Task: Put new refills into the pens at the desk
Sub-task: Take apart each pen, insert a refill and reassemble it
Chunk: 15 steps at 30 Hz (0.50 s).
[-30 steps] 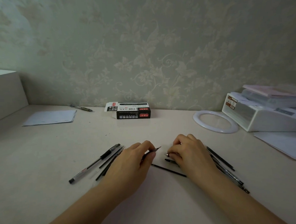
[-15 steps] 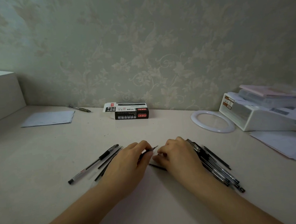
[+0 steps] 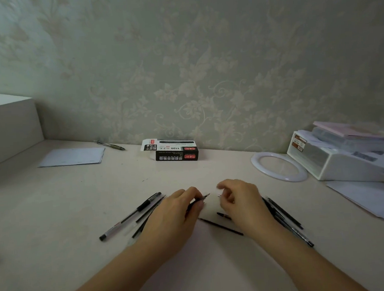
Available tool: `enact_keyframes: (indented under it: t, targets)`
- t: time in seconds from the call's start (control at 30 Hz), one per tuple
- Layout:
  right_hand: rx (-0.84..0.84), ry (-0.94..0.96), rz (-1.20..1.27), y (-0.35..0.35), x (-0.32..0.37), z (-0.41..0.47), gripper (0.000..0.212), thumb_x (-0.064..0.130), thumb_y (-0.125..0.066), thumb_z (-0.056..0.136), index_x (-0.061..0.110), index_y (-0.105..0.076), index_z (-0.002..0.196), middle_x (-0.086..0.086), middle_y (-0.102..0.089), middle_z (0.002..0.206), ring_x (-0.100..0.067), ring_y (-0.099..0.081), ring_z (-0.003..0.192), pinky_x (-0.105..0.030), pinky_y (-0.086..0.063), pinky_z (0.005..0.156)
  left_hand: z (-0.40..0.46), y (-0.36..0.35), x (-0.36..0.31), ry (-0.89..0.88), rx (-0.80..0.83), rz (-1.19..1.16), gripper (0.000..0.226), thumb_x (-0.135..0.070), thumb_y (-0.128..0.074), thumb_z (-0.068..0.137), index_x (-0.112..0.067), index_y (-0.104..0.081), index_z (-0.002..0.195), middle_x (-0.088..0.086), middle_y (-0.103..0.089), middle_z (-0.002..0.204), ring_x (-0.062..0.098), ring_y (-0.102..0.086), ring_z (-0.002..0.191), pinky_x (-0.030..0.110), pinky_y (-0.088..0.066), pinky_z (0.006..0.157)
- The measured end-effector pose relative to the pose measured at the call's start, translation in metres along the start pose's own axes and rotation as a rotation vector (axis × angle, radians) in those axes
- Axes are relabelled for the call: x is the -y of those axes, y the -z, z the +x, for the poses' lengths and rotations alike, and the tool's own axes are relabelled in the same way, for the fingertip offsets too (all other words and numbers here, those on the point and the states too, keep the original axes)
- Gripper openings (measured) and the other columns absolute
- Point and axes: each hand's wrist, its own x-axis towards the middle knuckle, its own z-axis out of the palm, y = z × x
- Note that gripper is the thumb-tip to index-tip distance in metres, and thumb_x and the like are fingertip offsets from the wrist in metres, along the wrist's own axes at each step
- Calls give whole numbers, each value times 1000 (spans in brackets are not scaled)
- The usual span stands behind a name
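Here left hand (image 3: 177, 211) pinches slim (dark) pen (image 3: 202, 198).

A pale desk (image 3: 54, 211) against the wall carries loose pens (image 3: 132, 215) left of centre, more pens (image 3: 284, 218) on the right, a thin refill (image 3: 221, 227), a refill box (image 3: 173, 150), a paper sheet (image 3: 71, 156), a white ring (image 3: 279, 166) and a white tray (image 3: 347, 164).

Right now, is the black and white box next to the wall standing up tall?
No, the box lies flat on its long side on the desk, close to the wall.
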Motion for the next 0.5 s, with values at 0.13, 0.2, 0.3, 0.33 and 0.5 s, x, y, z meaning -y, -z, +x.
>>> enact_keyframes:
  t: [0.13, 0.2, 0.3, 0.33, 0.5]
  targets:
    - [-50, -77, 381, 14, -8, -12, 19, 11, -66, 89, 27, -76, 92, 13, -73, 90, 4, -65, 83, -4, -46, 73, -1, 0, -1, -16, 16, -2, 17, -42, -40, 98, -32, -53, 101, -12, -57, 90, 7, -53, 78, 34, -48, 71]
    - [-67, -124, 628, 15, -6, -18, 17, 8, -69, 87, 23, -76, 88, 13, -75, 87, 3, -68, 82, -6, -49, 71, -2, -1, -2, -20, 26, -3, 16, -42, -40, 98, -33, -53, 101, -12, -57, 90, 7, -54, 79, 34, -49, 72]
    - [-69, -165, 825, 12, -1, -22, 12, 11, -73, 85, 21, -77, 87, 11, -76, 85, 2, -68, 80, -6, -48, 70, -1, -1, -1, -39, 26, 9, 16, -40, -41, 98, -32, -54, 102, -12, -56, 88, 7, -54, 77, 34, -48, 70]
    - [-61, -166, 852, 11, 0, -23, 12, 12, -73, 85, 22, -78, 87, 10, -76, 84, 2, -68, 79, -6, -48, 69, 0, -1, -1, -46, 24, 11, 16, -40, -42, 98, -31, -55, 102, -12, -56, 87, 7, -53, 76, 33, -48, 70]
    - [-74, -197, 953, 9, -4, -22, 14, 8, -73, 84, 20, -77, 88, 2, -77, 84, -10, -72, 80, -12, -53, 69, 0, -2, 1, -67, 20, 18, 15, -39, -44, 98, -32, -56, 103, -12, -56, 86, 4, -52, 75, 23, -44, 65]
